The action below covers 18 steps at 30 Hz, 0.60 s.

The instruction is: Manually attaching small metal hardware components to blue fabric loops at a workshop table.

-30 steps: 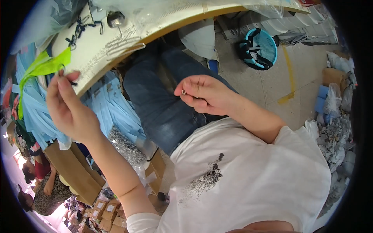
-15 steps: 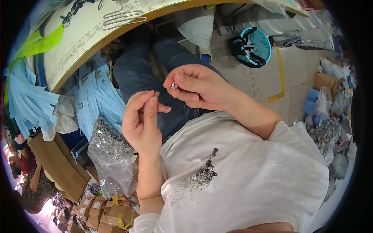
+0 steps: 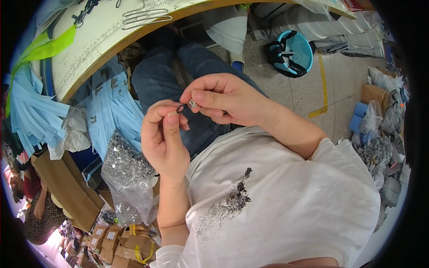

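Above my lap, both hands are brought close together. My left hand [image 3: 167, 134] pinches a small black loop [image 3: 180, 108] between thumb and forefinger. Right beside it, my right hand [image 3: 221, 99] grips a small silver metal clasp [image 3: 192, 103] with thumb and fingertips. The loop's end and the clasp are almost side by side; I cannot tell if they touch. Below my left wrist lies a clear plastic bag [image 3: 125, 174] full of shiny small metal pieces.
A worktable [image 3: 103, 40] with bent metal wire [image 3: 145, 18] and black cords curves ahead. Light blue straps [image 3: 107, 107] hang at its left. A turquoise basket [image 3: 298, 54] stands on the floor. Cardboard boxes [image 3: 111, 243] are stacked at lower left; plastic-wrapped goods [image 3: 380, 147] pile up right.
My right hand has shifted slightly left with the clasp, closing the gap to my left hand. A black loop now shows at my left fingertips.
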Each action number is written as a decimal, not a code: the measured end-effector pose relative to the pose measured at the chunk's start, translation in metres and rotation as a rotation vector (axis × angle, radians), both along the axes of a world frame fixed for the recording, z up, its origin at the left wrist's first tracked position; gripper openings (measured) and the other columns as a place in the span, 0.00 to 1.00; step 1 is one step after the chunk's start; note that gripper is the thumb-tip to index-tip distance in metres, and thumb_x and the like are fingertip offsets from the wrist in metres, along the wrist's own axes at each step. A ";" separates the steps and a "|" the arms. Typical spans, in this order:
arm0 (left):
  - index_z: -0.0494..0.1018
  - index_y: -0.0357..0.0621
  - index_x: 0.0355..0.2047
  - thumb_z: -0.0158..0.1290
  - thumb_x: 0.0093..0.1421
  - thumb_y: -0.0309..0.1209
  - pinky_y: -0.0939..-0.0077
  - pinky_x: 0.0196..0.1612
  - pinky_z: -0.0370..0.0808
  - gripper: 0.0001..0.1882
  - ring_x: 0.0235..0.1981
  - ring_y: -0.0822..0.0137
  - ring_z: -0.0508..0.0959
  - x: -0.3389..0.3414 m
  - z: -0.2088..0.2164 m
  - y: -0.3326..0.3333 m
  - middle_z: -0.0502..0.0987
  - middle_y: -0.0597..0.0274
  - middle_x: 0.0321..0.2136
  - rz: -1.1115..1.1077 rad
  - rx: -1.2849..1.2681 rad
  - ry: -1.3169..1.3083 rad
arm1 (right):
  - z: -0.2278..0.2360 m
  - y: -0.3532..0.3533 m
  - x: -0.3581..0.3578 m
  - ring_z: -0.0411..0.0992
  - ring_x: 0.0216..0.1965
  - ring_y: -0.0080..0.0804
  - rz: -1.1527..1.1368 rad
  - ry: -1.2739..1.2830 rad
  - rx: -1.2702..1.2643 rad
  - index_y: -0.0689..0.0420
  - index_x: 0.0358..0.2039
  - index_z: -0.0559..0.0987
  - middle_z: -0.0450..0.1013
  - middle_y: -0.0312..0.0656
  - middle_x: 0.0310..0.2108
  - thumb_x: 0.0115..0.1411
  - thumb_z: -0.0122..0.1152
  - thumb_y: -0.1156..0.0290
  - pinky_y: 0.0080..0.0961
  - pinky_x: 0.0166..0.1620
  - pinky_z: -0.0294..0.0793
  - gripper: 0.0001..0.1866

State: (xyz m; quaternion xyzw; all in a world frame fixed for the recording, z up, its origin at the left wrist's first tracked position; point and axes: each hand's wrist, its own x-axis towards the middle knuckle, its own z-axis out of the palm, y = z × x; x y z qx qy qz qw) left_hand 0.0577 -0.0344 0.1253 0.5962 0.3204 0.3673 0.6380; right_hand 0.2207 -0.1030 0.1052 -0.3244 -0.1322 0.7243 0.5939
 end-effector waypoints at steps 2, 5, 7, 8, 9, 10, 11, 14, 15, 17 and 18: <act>0.69 0.34 0.41 0.46 0.68 0.28 0.83 0.29 0.69 0.08 0.27 0.75 0.71 0.001 -0.001 0.000 0.73 0.55 0.39 -0.016 0.006 -0.021 | 0.002 0.000 0.000 0.58 0.19 0.10 -0.002 -0.010 0.009 0.62 0.46 0.76 0.73 0.34 0.30 0.67 0.54 0.66 0.08 0.15 0.53 0.14; 0.68 0.34 0.41 0.46 0.69 0.28 0.84 0.29 0.68 0.08 0.27 0.76 0.69 0.002 -0.002 -0.001 0.72 0.56 0.37 -0.017 0.034 0.027 | 0.008 0.000 0.000 0.58 0.18 0.10 -0.014 -0.060 -0.006 0.61 0.44 0.76 0.73 0.34 0.30 0.67 0.55 0.66 0.09 0.16 0.53 0.13; 0.68 0.34 0.41 0.46 0.69 0.28 0.84 0.29 0.67 0.08 0.26 0.76 0.69 0.004 -0.001 -0.002 0.72 0.58 0.37 -0.018 0.020 0.033 | 0.008 0.000 0.000 0.58 0.17 0.10 -0.037 -0.114 -0.012 0.60 0.42 0.75 0.72 0.34 0.30 0.66 0.56 0.65 0.10 0.17 0.53 0.11; 0.68 0.34 0.41 0.46 0.69 0.29 0.85 0.28 0.66 0.08 0.26 0.77 0.68 0.004 -0.001 -0.003 0.71 0.59 0.36 -0.018 0.006 0.039 | 0.008 0.000 0.000 0.58 0.17 0.10 -0.038 -0.113 -0.012 0.60 0.42 0.75 0.72 0.34 0.30 0.66 0.56 0.65 0.10 0.17 0.53 0.11; 0.68 0.34 0.41 0.46 0.69 0.29 0.85 0.28 0.66 0.08 0.26 0.77 0.68 0.005 -0.001 -0.003 0.71 0.59 0.36 -0.019 0.006 0.040 | 0.008 -0.001 0.001 0.57 0.17 0.10 -0.027 -0.123 -0.003 0.60 0.41 0.75 0.72 0.33 0.29 0.66 0.56 0.65 0.10 0.17 0.53 0.11; 0.68 0.34 0.41 0.46 0.69 0.29 0.85 0.28 0.66 0.09 0.26 0.77 0.68 0.005 -0.001 -0.004 0.71 0.59 0.36 -0.020 0.011 0.050 | 0.008 -0.001 0.002 0.57 0.17 0.10 -0.017 -0.132 0.006 0.60 0.40 0.75 0.72 0.33 0.29 0.66 0.57 0.66 0.10 0.17 0.54 0.10; 0.68 0.34 0.41 0.46 0.69 0.29 0.85 0.28 0.65 0.09 0.26 0.77 0.68 0.006 -0.002 -0.004 0.71 0.60 0.36 -0.021 0.017 0.061 | 0.008 -0.002 0.002 0.57 0.17 0.10 -0.018 -0.130 0.006 0.60 0.40 0.75 0.72 0.33 0.29 0.66 0.57 0.66 0.10 0.17 0.54 0.10; 0.68 0.34 0.41 0.46 0.69 0.29 0.86 0.28 0.65 0.09 0.25 0.78 0.68 0.008 -0.003 -0.006 0.71 0.60 0.35 -0.002 0.023 0.078 | 0.011 -0.002 0.001 0.57 0.17 0.10 -0.037 -0.134 -0.004 0.59 0.41 0.76 0.70 0.31 0.27 0.65 0.58 0.67 0.12 0.17 0.52 0.09; 0.68 0.34 0.41 0.46 0.69 0.29 0.86 0.28 0.65 0.09 0.25 0.78 0.68 0.008 -0.003 -0.007 0.71 0.60 0.35 -0.003 0.023 0.080 | 0.013 -0.002 0.002 0.57 0.17 0.10 -0.040 -0.179 -0.002 0.59 0.41 0.76 0.71 0.30 0.26 0.65 0.58 0.67 0.12 0.17 0.52 0.10; 0.68 0.37 0.39 0.47 0.68 0.28 0.88 0.30 0.65 0.06 0.26 0.80 0.66 0.009 -0.001 -0.007 0.70 0.63 0.35 0.010 0.000 0.145 | 0.012 -0.002 0.002 0.58 0.17 0.10 -0.044 -0.224 -0.001 0.59 0.42 0.76 0.71 0.30 0.26 0.65 0.58 0.67 0.12 0.17 0.52 0.10; 0.68 0.37 0.39 0.47 0.68 0.28 0.88 0.31 0.65 0.06 0.27 0.80 0.67 0.009 -0.002 -0.008 0.70 0.63 0.36 0.021 0.005 0.163 | 0.011 -0.002 0.001 0.58 0.17 0.10 -0.058 -0.270 0.026 0.59 0.42 0.76 0.71 0.30 0.26 0.65 0.58 0.67 0.12 0.17 0.53 0.10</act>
